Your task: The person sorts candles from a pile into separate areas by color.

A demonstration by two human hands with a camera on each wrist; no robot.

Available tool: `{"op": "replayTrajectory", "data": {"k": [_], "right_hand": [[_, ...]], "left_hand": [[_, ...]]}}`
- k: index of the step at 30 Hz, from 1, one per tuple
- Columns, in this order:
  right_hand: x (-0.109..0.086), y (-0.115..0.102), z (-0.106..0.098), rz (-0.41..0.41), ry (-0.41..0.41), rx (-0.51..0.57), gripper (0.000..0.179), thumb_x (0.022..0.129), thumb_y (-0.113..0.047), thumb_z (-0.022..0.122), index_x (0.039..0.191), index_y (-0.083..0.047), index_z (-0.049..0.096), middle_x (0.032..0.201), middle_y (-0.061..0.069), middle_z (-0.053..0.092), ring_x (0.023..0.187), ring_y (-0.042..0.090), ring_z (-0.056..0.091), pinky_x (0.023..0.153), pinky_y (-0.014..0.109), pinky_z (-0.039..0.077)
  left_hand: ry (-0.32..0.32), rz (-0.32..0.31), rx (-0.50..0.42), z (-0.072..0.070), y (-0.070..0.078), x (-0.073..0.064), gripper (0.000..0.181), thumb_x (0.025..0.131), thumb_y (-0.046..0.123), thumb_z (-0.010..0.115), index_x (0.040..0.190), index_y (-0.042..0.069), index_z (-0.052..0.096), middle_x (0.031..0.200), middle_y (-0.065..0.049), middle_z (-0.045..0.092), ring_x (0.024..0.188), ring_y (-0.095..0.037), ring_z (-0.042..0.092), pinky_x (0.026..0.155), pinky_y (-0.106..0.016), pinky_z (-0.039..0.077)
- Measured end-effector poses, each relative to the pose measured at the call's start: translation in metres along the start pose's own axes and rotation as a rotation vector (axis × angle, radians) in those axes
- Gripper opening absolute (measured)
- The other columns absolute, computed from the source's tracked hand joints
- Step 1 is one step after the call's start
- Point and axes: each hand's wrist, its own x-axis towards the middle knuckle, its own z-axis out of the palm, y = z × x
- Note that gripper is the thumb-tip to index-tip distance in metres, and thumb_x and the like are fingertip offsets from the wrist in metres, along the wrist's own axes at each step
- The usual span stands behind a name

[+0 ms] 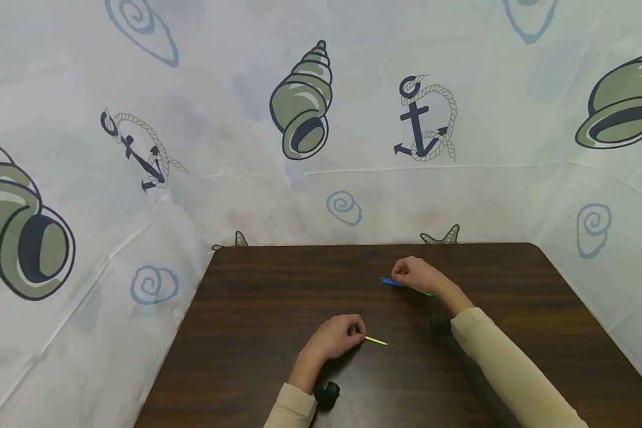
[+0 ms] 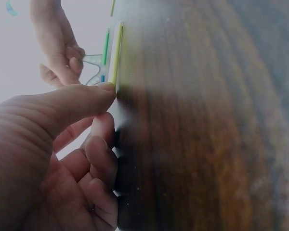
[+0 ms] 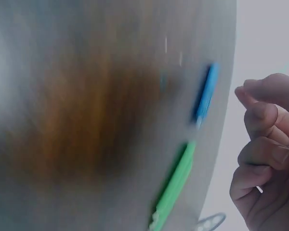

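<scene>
My left hand (image 1: 336, 337) is low over the table's middle, pinching one end of a thin yellow stick (image 1: 376, 340) between thumb and index finger. In the left wrist view the yellow stick (image 2: 118, 50) points away from the thumb tip, and the other fingers curl underneath. Farther back, my right hand (image 1: 419, 274) hovers beside some thin blue sticks (image 1: 393, 282) and green sticks (image 1: 421, 291). The right wrist view shows its fingers curled, thumb near the index fingertip, nothing between them. The blue sticks (image 3: 207, 91) and green sticks (image 3: 176, 180) lie end to end there.
The dark wood-grain table (image 1: 246, 297) ends at a far edge just behind the right hand. A white cloth (image 1: 219, 202) printed with shells and anchors surrounds it. A black wrist device (image 1: 327, 395) sits by the left sleeve.
</scene>
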Motion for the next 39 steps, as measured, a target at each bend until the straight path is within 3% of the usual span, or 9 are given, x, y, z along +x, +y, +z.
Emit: {"op": "replayTrajectory", "data": {"k": [3, 8, 12, 18, 28, 35, 39], "right_hand": [[-0.016, -0.016, 0.017, -0.061, 0.004, -0.005, 0.016, 0.107, -0.023, 0.067, 0.107, -0.011, 0.077, 0.085, 0.0, 0.07, 0.07, 0.013, 0.056, 0.066, 0.033, 0.048], [-0.044, -0.048, 0.051, -0.141, -0.084, -0.021, 0.012, 0.106, -0.034, 0.069, 0.102, -0.024, 0.073, 0.076, -0.009, 0.064, 0.063, 0.007, 0.054, 0.06, 0.028, 0.046], [-0.06, -0.063, 0.07, -0.127, -0.128, -0.022, 0.01, 0.103, -0.037, 0.073, 0.098, -0.029, 0.069, 0.074, -0.011, 0.062, 0.061, 0.006, 0.054, 0.058, 0.028, 0.044], [-0.07, -0.064, 0.085, -0.101, -0.14, -0.007, 0.01, 0.1, -0.03, 0.076, 0.094, -0.028, 0.068, 0.072, -0.01, 0.061, 0.06, 0.006, 0.053, 0.057, 0.027, 0.043], [-0.075, -0.057, 0.09, -0.088, -0.109, 0.011, 0.007, 0.101, -0.02, 0.073, 0.097, -0.024, 0.068, 0.07, -0.01, 0.058, 0.059, 0.005, 0.05, 0.061, 0.026, 0.043], [-0.083, -0.045, 0.078, -0.073, -0.052, 0.031, 0.005, 0.101, -0.019, 0.072, 0.096, -0.02, 0.071, 0.067, -0.01, 0.054, 0.058, 0.005, 0.048, 0.059, 0.026, 0.043], [-0.089, -0.032, 0.065, -0.02, -0.015, 0.049, 0.005, 0.102, -0.02, 0.07, 0.098, -0.019, 0.073, 0.069, -0.008, 0.056, 0.059, 0.007, 0.05, 0.058, 0.027, 0.043]], "left_hand": [[0.003, 0.003, 0.001, 0.0, 0.0, -0.001, 0.007, 0.102, 0.025, 0.075, 0.097, 0.026, 0.072, 0.077, 0.012, 0.061, 0.065, -0.004, 0.053, 0.064, -0.026, 0.045], [0.008, 0.0, -0.008, -0.003, -0.001, -0.001, 0.005, 0.103, 0.024, 0.074, 0.098, 0.025, 0.072, 0.08, 0.011, 0.061, 0.067, -0.006, 0.054, 0.064, -0.028, 0.046], [0.008, -0.005, -0.014, -0.004, -0.002, -0.001, 0.005, 0.104, 0.025, 0.073, 0.1, 0.024, 0.071, 0.08, 0.01, 0.061, 0.067, -0.007, 0.054, 0.063, -0.028, 0.046], [0.02, -0.005, -0.002, 0.001, -0.006, -0.001, 0.004, 0.105, 0.026, 0.073, 0.101, 0.025, 0.071, 0.079, 0.01, 0.06, 0.065, -0.006, 0.052, 0.061, -0.027, 0.045], [0.032, -0.006, -0.012, 0.004, -0.005, 0.0, 0.005, 0.105, 0.029, 0.071, 0.102, 0.026, 0.072, 0.078, 0.01, 0.06, 0.064, -0.007, 0.052, 0.061, -0.028, 0.044], [0.028, -0.009, -0.03, 0.007, -0.003, 0.002, 0.012, 0.108, 0.035, 0.067, 0.106, 0.025, 0.075, 0.076, 0.009, 0.059, 0.061, -0.008, 0.05, 0.058, -0.028, 0.041], [0.034, -0.006, -0.017, 0.007, -0.001, 0.002, 0.013, 0.108, 0.035, 0.066, 0.107, 0.025, 0.075, 0.077, 0.01, 0.059, 0.062, -0.007, 0.05, 0.059, -0.028, 0.042]]}}
